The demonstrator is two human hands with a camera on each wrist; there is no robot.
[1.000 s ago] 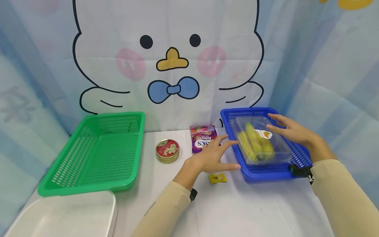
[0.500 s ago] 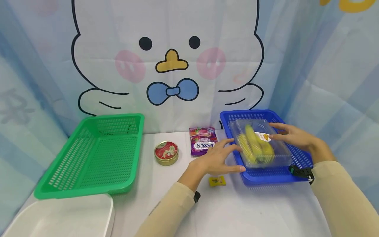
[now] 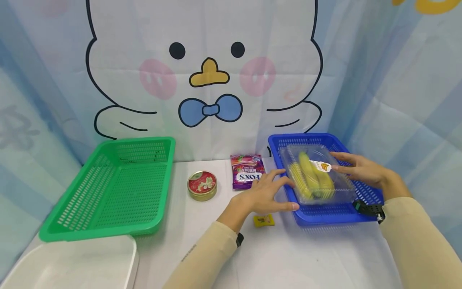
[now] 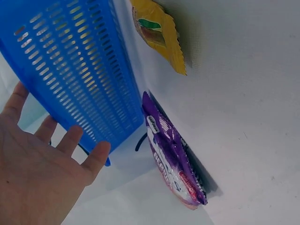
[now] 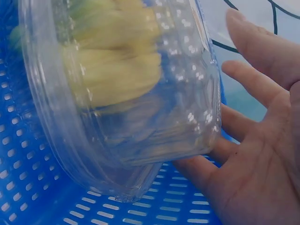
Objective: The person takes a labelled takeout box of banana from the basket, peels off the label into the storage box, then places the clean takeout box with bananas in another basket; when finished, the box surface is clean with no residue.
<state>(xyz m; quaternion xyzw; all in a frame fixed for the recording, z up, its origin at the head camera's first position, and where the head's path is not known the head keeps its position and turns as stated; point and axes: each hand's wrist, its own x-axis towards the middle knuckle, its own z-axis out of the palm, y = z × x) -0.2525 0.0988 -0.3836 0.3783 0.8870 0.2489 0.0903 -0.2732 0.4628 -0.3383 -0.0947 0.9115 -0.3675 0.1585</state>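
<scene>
A clear plastic box of bananas with a sticker lies in the blue basket on the right. My right hand is at the box's right side, and the right wrist view shows its fingers spread and fairly straight along the clear wall. At the basket's left rim is my left hand, fingertips right at the edge, thumb apart. Seen in the left wrist view, those fingers are relaxed beside the slotted blue wall, holding nothing.
A purple candy bag and a small yellow packet lie near my left hand. Further left sit a round red-lidded tin, a green basket and a white bin. Printed cloth hangs behind and at both sides.
My right hand has come down to the box's right side. My left hand has moved slightly right, up to the blue basket's rim, then stayed there. The box has barely moved.
</scene>
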